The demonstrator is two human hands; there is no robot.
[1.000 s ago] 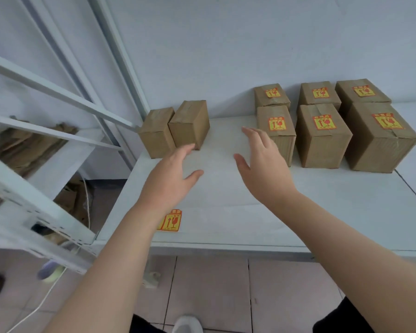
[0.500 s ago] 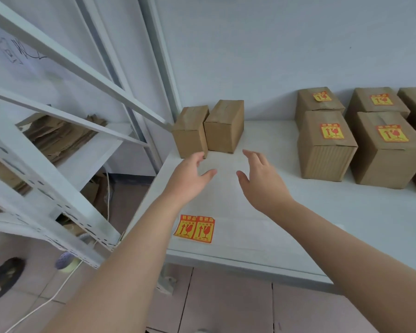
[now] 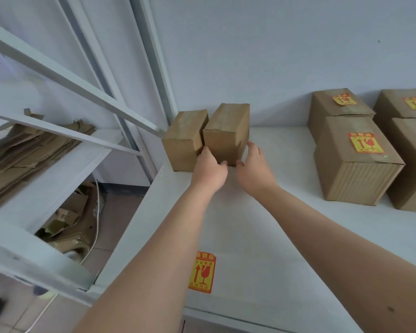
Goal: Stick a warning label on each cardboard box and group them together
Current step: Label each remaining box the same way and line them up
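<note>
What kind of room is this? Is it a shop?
Probably a storeroom or packing area rather than a shop. There is a white metal rack holding a pile of flattened cardboard, and a white table with sealed cardboard boxes, several wearing red and yellow warning labels.

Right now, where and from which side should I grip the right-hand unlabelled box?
Probably its two long side faces, approached from the front. The right-hand unlabelled box sits end-on to you; its right face is free for the right hand, but the neighbouring box crowds the left hand.
</note>
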